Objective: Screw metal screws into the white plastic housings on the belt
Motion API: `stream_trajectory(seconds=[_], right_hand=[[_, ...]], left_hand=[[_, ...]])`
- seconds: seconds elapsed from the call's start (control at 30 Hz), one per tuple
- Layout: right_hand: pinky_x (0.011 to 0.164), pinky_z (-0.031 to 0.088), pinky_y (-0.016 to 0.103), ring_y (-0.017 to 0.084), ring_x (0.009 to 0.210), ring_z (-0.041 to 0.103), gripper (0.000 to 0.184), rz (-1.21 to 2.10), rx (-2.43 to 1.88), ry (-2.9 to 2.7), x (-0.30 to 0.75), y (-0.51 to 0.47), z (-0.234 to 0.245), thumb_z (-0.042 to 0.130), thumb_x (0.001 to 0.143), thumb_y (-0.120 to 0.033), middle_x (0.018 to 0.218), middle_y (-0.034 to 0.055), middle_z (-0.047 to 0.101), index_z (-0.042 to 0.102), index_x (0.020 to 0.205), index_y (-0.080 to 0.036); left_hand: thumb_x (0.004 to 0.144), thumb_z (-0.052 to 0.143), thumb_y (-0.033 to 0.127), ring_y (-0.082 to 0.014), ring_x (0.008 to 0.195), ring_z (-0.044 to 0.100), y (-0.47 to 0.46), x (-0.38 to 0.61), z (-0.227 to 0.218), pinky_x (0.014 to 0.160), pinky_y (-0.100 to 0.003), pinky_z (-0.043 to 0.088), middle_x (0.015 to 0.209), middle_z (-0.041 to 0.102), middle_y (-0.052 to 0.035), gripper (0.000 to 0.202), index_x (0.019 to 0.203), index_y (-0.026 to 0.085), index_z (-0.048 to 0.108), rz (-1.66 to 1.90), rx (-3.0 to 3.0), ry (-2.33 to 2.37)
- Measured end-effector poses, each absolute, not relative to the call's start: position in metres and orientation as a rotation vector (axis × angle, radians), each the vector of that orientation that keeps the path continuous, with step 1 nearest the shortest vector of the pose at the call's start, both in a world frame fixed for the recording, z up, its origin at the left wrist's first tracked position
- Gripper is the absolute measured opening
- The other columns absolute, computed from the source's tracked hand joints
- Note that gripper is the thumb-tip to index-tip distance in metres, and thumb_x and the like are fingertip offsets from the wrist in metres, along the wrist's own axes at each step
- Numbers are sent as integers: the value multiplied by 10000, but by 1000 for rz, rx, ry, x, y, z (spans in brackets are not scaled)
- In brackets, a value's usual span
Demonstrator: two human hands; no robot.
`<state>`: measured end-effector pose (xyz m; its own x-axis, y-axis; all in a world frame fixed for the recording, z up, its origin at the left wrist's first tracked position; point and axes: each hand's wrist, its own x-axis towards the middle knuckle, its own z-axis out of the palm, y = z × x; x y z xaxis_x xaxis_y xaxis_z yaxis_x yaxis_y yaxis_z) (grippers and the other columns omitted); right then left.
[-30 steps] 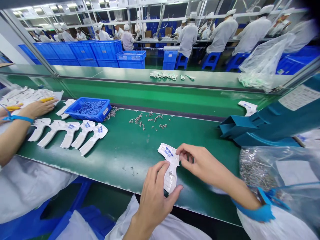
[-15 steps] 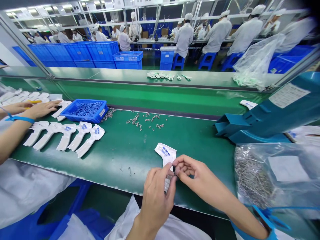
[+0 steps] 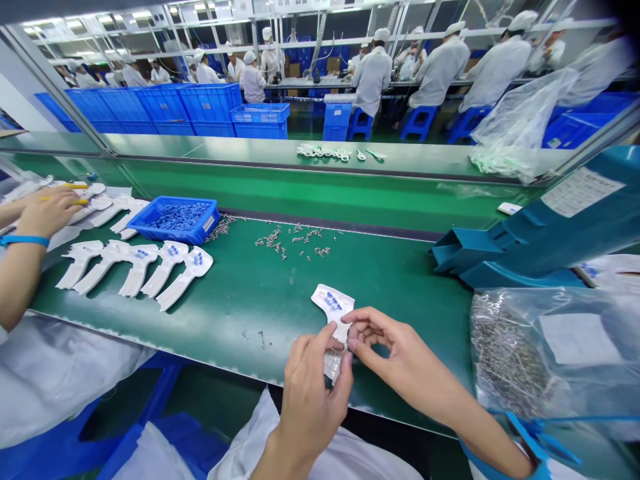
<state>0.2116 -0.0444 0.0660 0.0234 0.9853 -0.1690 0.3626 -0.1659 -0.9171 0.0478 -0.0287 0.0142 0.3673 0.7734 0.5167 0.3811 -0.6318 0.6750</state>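
Note:
A white plastic part with small blue pieces on its wide end lies on the green table near the front edge. My left hand grips its narrow lower end, fingers closed round it. My right hand pinches at the middle of the same part, thumb and forefinger together; whether a small metal piece is between them I cannot make out.
A blue tray of blue pieces stands at the left, with loose metal bits scattered beside it. A row of white parts lies by a co-worker's arm. A clear bag of metal pieces and a teal chute stand at the right.
My hands came together on the white part, the right moving from its upper edge down to its middle. The co-worker's hand at the left drew back toward the pile of parts.

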Motion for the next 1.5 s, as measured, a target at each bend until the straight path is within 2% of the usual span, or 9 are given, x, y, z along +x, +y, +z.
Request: stream_trajectory(seconds=[0.17, 0.3, 0.53, 0.7, 0.9, 1.1, 1.5], right_hand=[[704, 506, 291, 161, 753, 645, 281, 1158, -1718, -1506, 210, -43, 64, 507, 905, -219, 846, -12, 669, 550, 1181, -252], [667, 475, 293, 174, 726, 647, 279, 1092, -1809, -1583, 206, -41, 60, 477, 908, -208, 812, -16, 666, 549, 1173, -259], [664, 450, 297, 195, 754, 651, 296, 963, -1890, -1630, 202, -40, 58, 464, 905, -209, 854, -4, 678, 559, 1175, -284], [690, 453, 302, 194, 776, 648, 313, 949, -1913, -1625, 200, -40, 56, 462, 909, -199, 894, 0, 679, 552, 1195, -288], [712, 460, 314, 211, 827, 650, 281, 903, -1917, -1658, 200, -41, 52, 441, 932, -220, 945, 25, 678, 555, 1183, -277], [724, 470, 315, 187, 783, 639, 328, 1020, -1856, -1528, 203, -43, 47, 437, 944, -248, 893, 4, 652, 466, 1271, -254], [696, 479, 304, 172, 726, 613, 356, 891, -1856, -1285, 193, -54, 26, 448, 952, -352, 934, 1, 642, 395, 1287, -242]], left_hand=[[846, 664, 219, -291, 1197, 531, -30, 51, 11, 978, -472, 498, 1321, 532, -179, 722, 1464, 145, 298, 970, 2301, 1100], [900, 639, 279, -320, 1304, 455, -29, 55, 1, 1031, -506, 467, 1418, 457, -203, 756, 1511, 145, 215, 880, 2393, 1099], [953, 560, 219, -312, 1215, 543, -28, 56, -4, 913, -469, 552, 1400, 485, -210, 635, 1503, 163, 247, 883, 2413, 1107], [958, 556, 231, -308, 1192, 574, -29, 58, -5, 859, -441, 584, 1378, 504, -204, 628, 1506, 189, 251, 918, 2387, 1153], [968, 539, 250, -312, 1225, 564, -30, 59, -6, 849, -430, 596, 1391, 485, -204, 605, 1504, 209, 262, 914, 2373, 1172], [959, 561, 261, -308, 1212, 572, -29, 58, -6, 862, -438, 590, 1384, 486, -206, 639, 1515, 208, 251, 913, 2381, 1170], [964, 544, 258, -319, 1201, 572, -28, 60, -5, 864, -453, 582, 1376, 494, -221, 596, 1494, 175, 285, 923, 2420, 1217]])
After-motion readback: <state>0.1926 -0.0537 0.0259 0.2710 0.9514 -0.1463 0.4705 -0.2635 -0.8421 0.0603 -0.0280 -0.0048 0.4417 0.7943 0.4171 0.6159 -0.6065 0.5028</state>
